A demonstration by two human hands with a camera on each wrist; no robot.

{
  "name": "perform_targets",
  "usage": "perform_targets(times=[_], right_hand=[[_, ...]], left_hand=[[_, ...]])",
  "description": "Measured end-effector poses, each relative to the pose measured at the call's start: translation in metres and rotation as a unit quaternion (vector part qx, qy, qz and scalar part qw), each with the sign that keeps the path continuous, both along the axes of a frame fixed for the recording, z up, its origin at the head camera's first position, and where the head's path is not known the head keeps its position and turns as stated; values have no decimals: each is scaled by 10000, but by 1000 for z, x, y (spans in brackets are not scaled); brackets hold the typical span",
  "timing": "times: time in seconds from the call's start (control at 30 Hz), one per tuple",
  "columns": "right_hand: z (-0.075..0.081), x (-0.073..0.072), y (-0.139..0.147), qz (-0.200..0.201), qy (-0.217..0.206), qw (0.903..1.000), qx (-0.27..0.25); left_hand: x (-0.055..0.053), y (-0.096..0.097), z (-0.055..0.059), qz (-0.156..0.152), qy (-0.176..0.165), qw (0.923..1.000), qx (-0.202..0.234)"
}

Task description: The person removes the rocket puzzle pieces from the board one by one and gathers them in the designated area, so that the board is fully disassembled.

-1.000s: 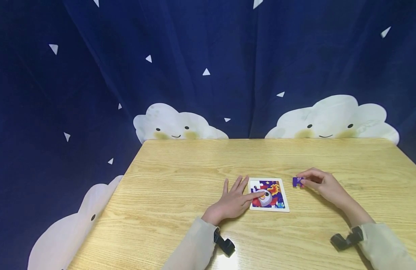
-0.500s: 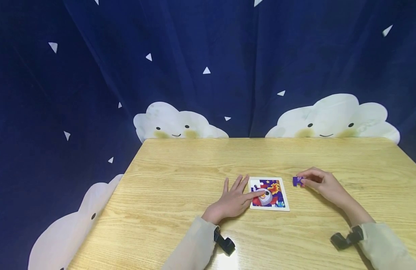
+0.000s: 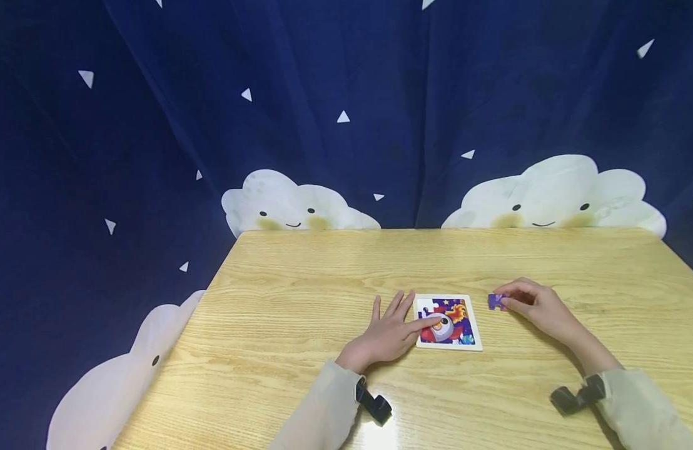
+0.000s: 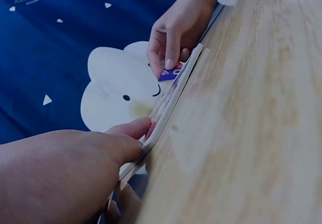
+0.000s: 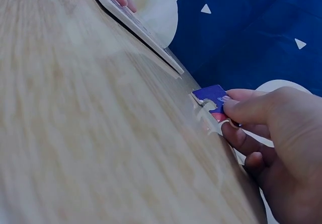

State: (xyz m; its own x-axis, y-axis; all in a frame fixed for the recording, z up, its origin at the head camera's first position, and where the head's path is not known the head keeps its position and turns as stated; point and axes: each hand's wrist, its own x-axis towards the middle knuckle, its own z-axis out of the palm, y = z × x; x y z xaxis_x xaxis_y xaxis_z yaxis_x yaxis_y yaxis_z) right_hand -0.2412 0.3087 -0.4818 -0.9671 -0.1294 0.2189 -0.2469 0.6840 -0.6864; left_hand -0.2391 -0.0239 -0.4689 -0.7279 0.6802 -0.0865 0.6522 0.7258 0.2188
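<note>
Indoors, by my feeds: a curtained-off recording corner with childlike decor; can't tell if it's in a home or a studio. Navy curtain (image 3: 301,56) hangs in folds behind the table and down its left side, printed with white triangles (image 3: 343,117) and smiling clouds (image 3: 560,187). Light wood-grain tabletop (image 3: 301,269), bright glare (image 3: 379,436) low in my head view. Black wrist mounts (image 3: 376,407) at the person's pale cuffs (image 3: 338,387) show the recording set-up.

Glare on tabletop (image 3: 324,269) — wrist views dimmer
</note>
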Motion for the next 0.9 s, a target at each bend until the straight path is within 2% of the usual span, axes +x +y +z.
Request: perform_targets(times=[0.5, 0.9], right_hand=[[-1, 1, -6, 37, 744, 9962, 445], [0, -2, -7, 81, 796, 9929, 882]], left_hand=[[0, 0, 0, 6, -17, 10000, -19], [-1, -1, 0, 20, -86, 9999, 59]])
